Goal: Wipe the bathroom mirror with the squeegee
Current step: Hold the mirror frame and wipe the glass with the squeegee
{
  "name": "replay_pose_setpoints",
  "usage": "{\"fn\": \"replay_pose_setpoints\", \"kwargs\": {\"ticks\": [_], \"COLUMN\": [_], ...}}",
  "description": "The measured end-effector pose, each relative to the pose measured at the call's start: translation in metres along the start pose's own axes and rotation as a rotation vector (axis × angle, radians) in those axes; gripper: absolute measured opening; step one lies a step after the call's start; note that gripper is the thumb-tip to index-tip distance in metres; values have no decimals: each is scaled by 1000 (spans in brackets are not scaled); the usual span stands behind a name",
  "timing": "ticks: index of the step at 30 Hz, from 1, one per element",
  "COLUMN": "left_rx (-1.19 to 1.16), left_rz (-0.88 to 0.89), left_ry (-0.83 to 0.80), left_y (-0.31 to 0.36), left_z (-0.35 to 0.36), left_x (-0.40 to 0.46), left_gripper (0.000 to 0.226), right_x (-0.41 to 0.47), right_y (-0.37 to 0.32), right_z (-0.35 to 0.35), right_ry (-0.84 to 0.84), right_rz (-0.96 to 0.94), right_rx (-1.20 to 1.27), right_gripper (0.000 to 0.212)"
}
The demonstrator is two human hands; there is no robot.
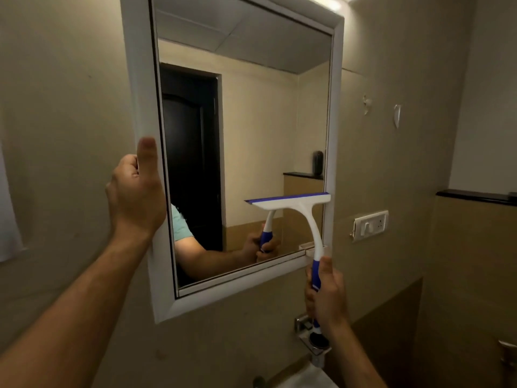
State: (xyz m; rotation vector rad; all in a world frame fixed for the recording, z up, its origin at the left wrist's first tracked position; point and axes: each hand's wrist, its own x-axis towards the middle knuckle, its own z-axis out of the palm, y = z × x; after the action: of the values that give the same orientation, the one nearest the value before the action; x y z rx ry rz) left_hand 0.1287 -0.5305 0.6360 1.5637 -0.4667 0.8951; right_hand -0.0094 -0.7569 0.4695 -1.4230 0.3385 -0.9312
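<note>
Your left hand (137, 191) clasps the mirror (246, 130) by its white frame (145, 107), seemingly to steady it, while your right hand (326, 292), fingers wrapped round the handle, holds the squeegee (291, 204) blade-up against the lower right glass.

The mirror (246, 135) hangs on the wall, its frame (140, 79) tilted in the view. The left hand (137, 191) grips the frame's left edge, thumb lying up along its front. The right hand (326, 292) is below the mirror's lower right corner, wrapped round the handle of the squeegee (296, 217). The squeegee's blade lies across the lower right part of the glass, its right end at the frame's right side. To the right of the mirror a switch plate (369, 225) sits on the wall, with a ledge (475, 196) further right and higher. A tap fitting (310, 334) is under the right hand.
</note>
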Motion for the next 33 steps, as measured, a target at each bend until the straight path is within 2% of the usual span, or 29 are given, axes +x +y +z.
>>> {"fn": "replay_pose_setpoints", "kwargs": {"ticks": [3, 7, 10, 14, 18, 23, 28, 30, 33], "left_rx": [-14, -13, -31, -37, -34, -38, -4, -15, -14], "left_rz": [5, 23, 28, 38, 24, 1, -9, 5, 17], "left_ry": [7, 17, 9, 6, 5, 21, -38, -43, -46], "left_y": [-3, -8, -12, -13, -9, -14, -19, -17, -18], "left_z": [1, 1, 2, 2, 2, 2, -1, -2, -3], "left_x": [0, 2, 4, 4, 2, -10, -23, -24, -24], "left_gripper": [58, 69, 74, 80, 71, 57, 48, 45, 44], "right_x": [5, 20, 18, 0, -11, 3, -3, -12, -26], "right_y": [-16, -32, -20, 13, 24, 2, 10, 23, 43], "right_z": [3, 8, 7, 0, -7, -6, -2, -5, -12], "right_ry": [24, 16, 16, 22, 18, 20, 14, 10, 27], "right_rz": [-34, -56, -31, 21, 43, -25, 33, 69, 101], "right_rx": [-3, 18, 30, 12, 3, -16, 21, 25, -6], "right_gripper": [60, 60, 66, 65, 62, 63, 64, 68, 86]}}
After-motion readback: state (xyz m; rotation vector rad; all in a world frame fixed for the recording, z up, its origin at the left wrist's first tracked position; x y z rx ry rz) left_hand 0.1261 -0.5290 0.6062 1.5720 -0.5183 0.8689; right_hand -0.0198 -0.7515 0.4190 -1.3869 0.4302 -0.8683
